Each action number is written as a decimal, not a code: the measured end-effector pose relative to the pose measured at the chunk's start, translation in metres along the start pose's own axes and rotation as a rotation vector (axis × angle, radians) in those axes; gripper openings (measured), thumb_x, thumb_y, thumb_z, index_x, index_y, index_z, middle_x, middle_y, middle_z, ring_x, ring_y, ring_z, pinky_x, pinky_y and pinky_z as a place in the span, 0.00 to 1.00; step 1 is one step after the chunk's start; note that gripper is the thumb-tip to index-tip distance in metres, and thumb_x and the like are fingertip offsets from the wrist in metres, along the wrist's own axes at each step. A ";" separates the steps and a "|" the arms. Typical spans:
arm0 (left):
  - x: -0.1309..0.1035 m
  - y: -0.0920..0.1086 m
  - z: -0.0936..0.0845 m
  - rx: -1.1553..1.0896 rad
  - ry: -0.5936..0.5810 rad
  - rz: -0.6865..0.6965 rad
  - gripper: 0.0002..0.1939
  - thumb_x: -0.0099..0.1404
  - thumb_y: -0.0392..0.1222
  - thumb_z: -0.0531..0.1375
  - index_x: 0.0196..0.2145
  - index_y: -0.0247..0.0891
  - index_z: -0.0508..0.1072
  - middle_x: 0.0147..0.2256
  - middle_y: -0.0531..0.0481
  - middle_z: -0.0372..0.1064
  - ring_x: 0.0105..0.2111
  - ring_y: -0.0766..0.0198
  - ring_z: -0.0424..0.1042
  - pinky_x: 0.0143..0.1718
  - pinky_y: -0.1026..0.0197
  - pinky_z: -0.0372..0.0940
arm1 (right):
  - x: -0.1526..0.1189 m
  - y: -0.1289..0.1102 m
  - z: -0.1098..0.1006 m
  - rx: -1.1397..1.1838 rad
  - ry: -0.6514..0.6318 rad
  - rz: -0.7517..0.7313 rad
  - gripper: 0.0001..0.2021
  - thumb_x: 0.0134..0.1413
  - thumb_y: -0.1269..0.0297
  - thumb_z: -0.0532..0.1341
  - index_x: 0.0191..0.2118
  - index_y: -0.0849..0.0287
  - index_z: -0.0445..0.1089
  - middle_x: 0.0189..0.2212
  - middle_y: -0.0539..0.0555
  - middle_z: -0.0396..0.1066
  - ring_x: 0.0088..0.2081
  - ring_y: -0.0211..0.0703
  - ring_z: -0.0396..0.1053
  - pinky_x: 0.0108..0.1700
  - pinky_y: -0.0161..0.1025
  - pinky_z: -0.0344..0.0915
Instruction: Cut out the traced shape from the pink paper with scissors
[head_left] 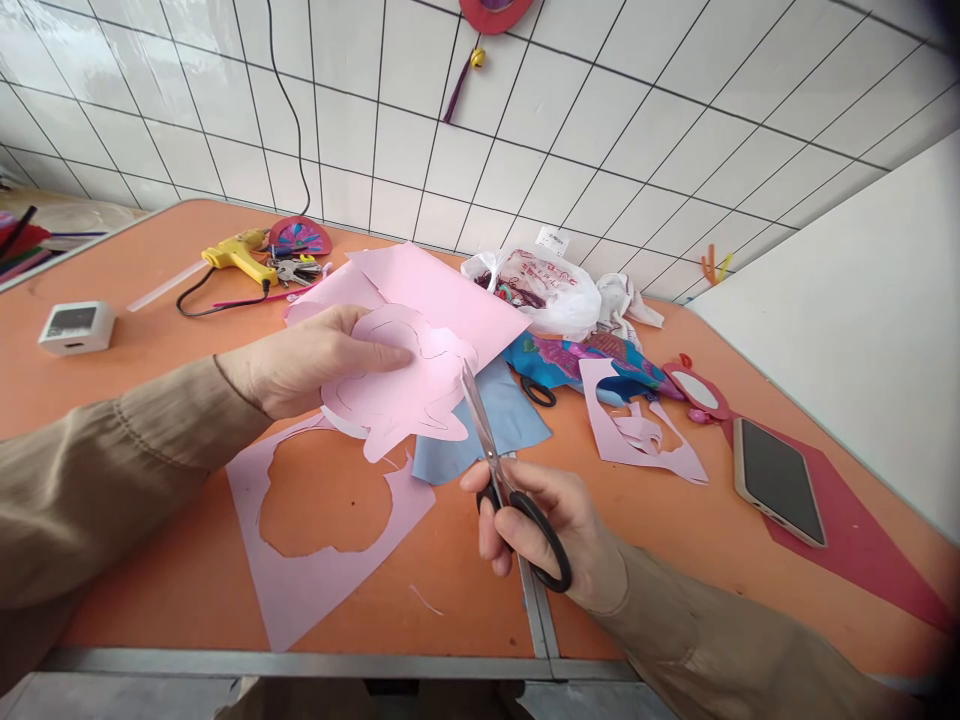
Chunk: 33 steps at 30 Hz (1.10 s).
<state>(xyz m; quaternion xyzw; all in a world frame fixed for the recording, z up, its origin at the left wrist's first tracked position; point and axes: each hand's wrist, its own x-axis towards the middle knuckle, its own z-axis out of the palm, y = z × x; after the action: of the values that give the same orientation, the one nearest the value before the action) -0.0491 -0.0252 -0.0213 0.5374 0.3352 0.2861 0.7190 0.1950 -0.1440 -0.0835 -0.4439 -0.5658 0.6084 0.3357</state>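
My left hand [315,360] pinches a pink paper cutout [390,395] with its thumb on top; curved lines are drawn on the paper. In my right hand [555,530] are black-handled scissors [491,450], their blades pointing up and away, with the tips at the cutout's right edge. Below the cutout, a pink sheet with a large hole [315,590] lies on the orange table [450,610]. Behind it rest larger pink sheets [450,290], and blue paper [510,410] shows beneath.
A yellow glue gun [240,258] with keys and a white box [77,328] are at the left. A plastic bag [547,290], patterned blue fabric [555,360], pink scraps [637,430], red paper [862,540] and a phone [778,480] are at the right.
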 end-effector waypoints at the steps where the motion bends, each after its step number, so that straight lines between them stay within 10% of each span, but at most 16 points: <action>1: 0.000 0.000 0.000 0.002 0.000 0.002 0.04 0.58 0.38 0.69 0.31 0.35 0.81 0.31 0.45 0.79 0.31 0.58 0.76 0.31 0.61 0.71 | 0.000 0.000 0.000 -0.002 0.003 -0.001 0.26 0.54 0.40 0.64 0.43 0.61 0.69 0.20 0.49 0.71 0.18 0.36 0.69 0.23 0.35 0.69; 33: -0.001 -0.001 0.004 -0.067 -0.001 -0.015 0.05 0.57 0.38 0.69 0.30 0.33 0.81 0.29 0.45 0.78 0.27 0.61 0.74 0.27 0.63 0.68 | -0.004 0.007 -0.004 0.028 -0.074 -0.040 0.24 0.57 0.42 0.64 0.45 0.60 0.67 0.25 0.50 0.72 0.22 0.36 0.70 0.28 0.37 0.69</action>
<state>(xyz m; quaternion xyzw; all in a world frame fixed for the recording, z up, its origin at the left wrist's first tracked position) -0.0469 -0.0284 -0.0211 0.5106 0.3290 0.2918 0.7388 0.2010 -0.1468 -0.0892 -0.4049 -0.5782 0.6254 0.3327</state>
